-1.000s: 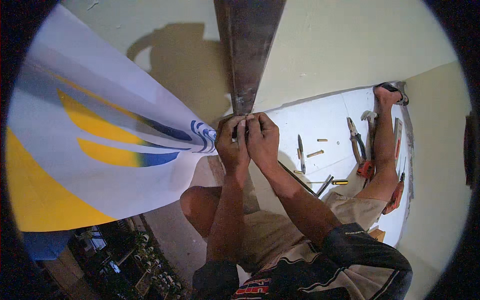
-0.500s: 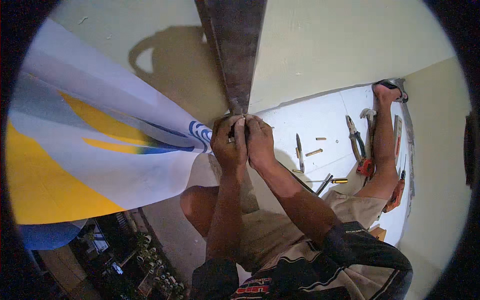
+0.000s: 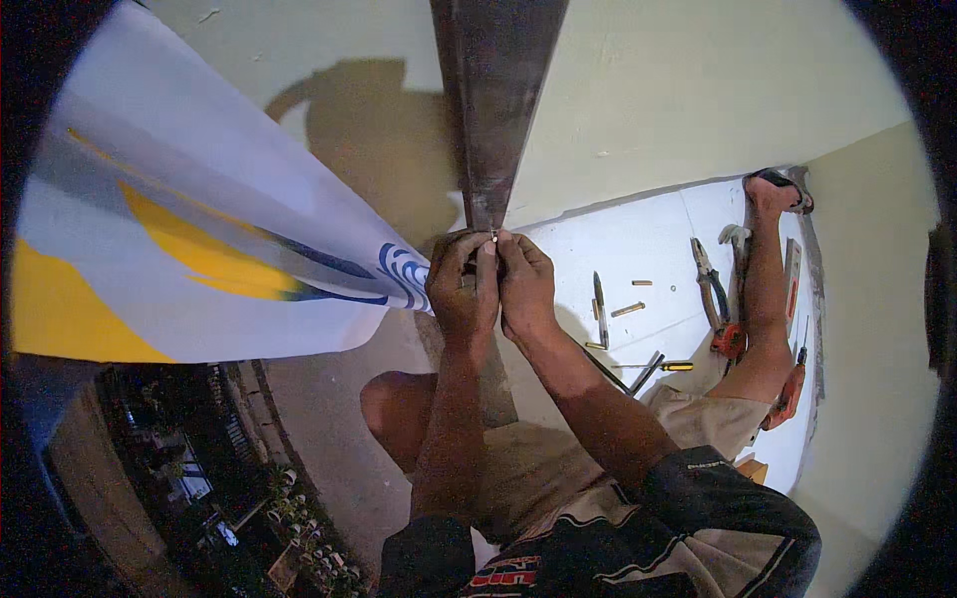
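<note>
My left hand (image 3: 464, 291) and my right hand (image 3: 526, 284) meet in front of the lower end of a dark brown post (image 3: 500, 90). The fingers of both are pinched together. A tiny pale, shiny piece (image 3: 494, 237) shows between the fingertips; its kind is too small to make out. Something dark partly shows in the curl of my left hand, mostly hidden by the fingers. Close beside that hand hangs a white, yellow and blue printed cloth (image 3: 329, 214).
On the white tiles at right lie pliers (image 3: 706, 269), a hammer (image 3: 737, 236), a red tape measure (image 3: 728, 341), a pen (image 3: 600, 311), a yellow-handled screwdriver (image 3: 676, 367), several brass-coloured pieces (image 3: 627, 310), a level (image 3: 793, 264) and an orange-red power tool (image 3: 790, 394). My bare leg stretches alongside them.
The post has shifted right in the view, and the cloth's lower edge has swung up. My right fingertips have parted slightly from the left ones, showing the small shiny piece.
</note>
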The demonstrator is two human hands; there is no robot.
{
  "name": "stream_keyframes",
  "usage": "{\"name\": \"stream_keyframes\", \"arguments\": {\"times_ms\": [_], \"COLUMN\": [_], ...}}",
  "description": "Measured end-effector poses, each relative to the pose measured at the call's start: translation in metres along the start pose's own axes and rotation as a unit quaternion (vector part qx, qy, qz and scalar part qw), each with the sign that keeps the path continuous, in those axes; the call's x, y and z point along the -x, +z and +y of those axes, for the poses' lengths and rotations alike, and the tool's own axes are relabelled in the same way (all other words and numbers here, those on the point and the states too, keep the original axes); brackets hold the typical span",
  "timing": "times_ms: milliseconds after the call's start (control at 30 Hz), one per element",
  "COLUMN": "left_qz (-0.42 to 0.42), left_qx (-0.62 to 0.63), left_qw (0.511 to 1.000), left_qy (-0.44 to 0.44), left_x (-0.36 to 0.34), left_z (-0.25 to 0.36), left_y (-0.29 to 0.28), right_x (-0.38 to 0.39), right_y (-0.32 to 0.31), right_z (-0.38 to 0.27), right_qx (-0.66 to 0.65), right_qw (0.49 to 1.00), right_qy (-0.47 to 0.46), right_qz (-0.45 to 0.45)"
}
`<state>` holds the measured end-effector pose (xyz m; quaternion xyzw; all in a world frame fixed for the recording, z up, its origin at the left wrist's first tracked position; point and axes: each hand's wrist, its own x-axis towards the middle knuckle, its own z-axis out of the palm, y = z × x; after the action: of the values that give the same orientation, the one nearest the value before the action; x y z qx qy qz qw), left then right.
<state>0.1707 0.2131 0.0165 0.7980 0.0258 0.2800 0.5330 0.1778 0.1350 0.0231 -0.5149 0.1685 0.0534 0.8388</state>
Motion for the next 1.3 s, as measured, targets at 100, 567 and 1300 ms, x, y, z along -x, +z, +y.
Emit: {"name": "stream_keyframes", "arguments": {"times_ms": [100,567,1300], "left_qz": [-0.027,-0.005,-0.007], "left_qx": [0.033,-0.004,0.021], "left_qw": [0.999,1.000,1.000], "left_qy": [-0.016,-0.002,-0.014], "left_x": [-0.004,-0.002,0.000], "left_z": [0.009,0.003,0.001], "left_y": [-0.004,-0.001,0.001], "right_x": [-0.003,0.000,0.000], "right_y": [-0.005,-0.004,-0.009], "right_z": [0.007,0.002,-0.013], "right_qx": [0.032,0.097,0.029], "right_qw": [0.999,0.993,0.999], "right_qy": [-0.026,-0.063,0.008], "right_qz": [0.013,0.027,-0.015]}}
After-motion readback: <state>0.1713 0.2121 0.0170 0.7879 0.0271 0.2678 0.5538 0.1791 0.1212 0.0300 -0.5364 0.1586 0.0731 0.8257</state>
